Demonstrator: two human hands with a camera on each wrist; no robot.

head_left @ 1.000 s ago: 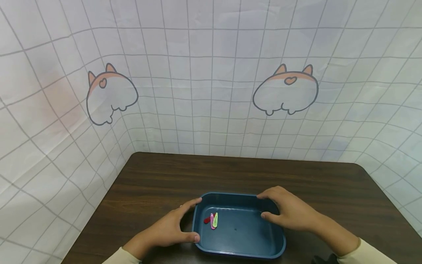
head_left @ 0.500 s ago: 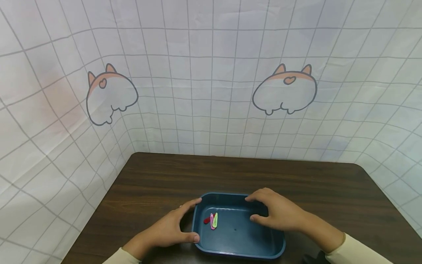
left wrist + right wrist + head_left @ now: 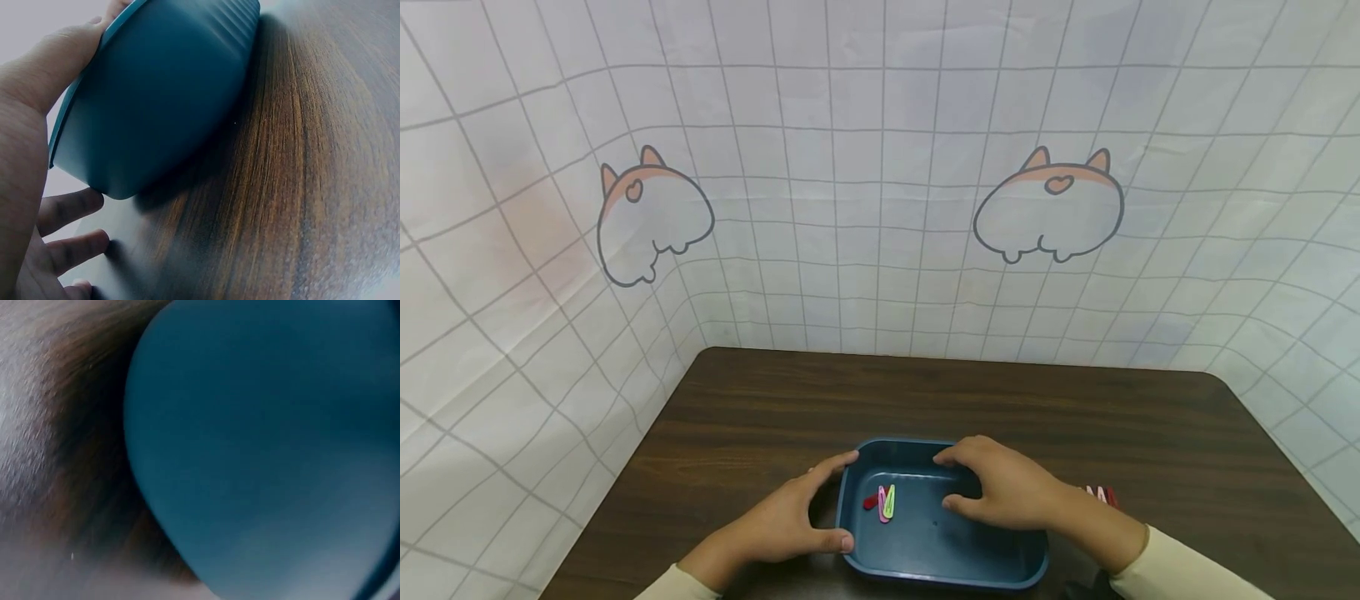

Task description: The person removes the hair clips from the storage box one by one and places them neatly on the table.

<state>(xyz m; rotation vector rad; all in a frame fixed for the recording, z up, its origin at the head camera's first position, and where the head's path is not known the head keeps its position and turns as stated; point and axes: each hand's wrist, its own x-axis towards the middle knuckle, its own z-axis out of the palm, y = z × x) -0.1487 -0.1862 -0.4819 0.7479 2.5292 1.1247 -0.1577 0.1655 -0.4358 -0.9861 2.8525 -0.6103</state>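
A blue plastic basin [image 3: 940, 575] sits on the table in the head view. Inside, toward its left end, lie a pink hair clip [image 3: 882, 507], a yellow-green hair clip [image 3: 889, 502] and a red clip [image 3: 870, 502] partly under them. My left hand [image 3: 782, 515] holds the basin's left end, index finger at the far corner and thumb at the near rim. The left wrist view shows its fingers [image 3: 72, 209] by the outer wall. My right hand [image 3: 1011, 492] hovers over the basin's right half, thumb and index finger apart, nothing visible between them.
Several pink and red clips [image 3: 1101, 494] show on the table just behind my right forearm. The dark wood table [image 3: 820, 383] is bordered by a white grid-patterned curtain [image 3: 865, 208] at the back and sides. Something black [image 3: 1086, 590] is at my right sleeve.
My right hand has moved left over the basin, from its right rim toward the middle. Clips behind the right forearm have come into sight. The left hand has stayed in place.
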